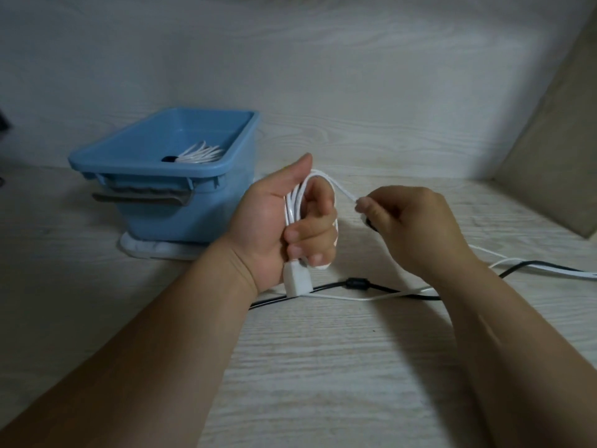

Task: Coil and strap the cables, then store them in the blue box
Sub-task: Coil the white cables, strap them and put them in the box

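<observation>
Pale wood-grain laminate for the worktop (307, 367), with the same grain running up the back wall (323, 76). Dim light, and a plain beige panel (549, 140) at the right edge.

Left hand (274, 221) raised above the worktop just right of the box, palm towards the camera. Fingers (313, 234) curled tight round several loops of a flat white cable (292, 202), thumb straight up beside the top of the loops. White rectangular plug (297, 279) sticking out below the little finger. Right hand (413, 227) close beside, fingertips (365, 203) pinching one strand of that cable where it leaves the top of the loops. Small dark piece tucked under those fingertips, too hidden to identify. More white strand (355, 298) lying on the worktop below the hands, crossing a thin black cable (326, 287) with a cylindrical ferrite bead (357, 282).

Open-topped blue plastic box (181, 215) on the left, standing on a white marbled slab (151, 250), with a grey handle (142, 198) hanging on the near wall. Inside, close to that near wall, one coiled white cable (203, 154), bound at its left end by a dark strap (168, 159).
</observation>
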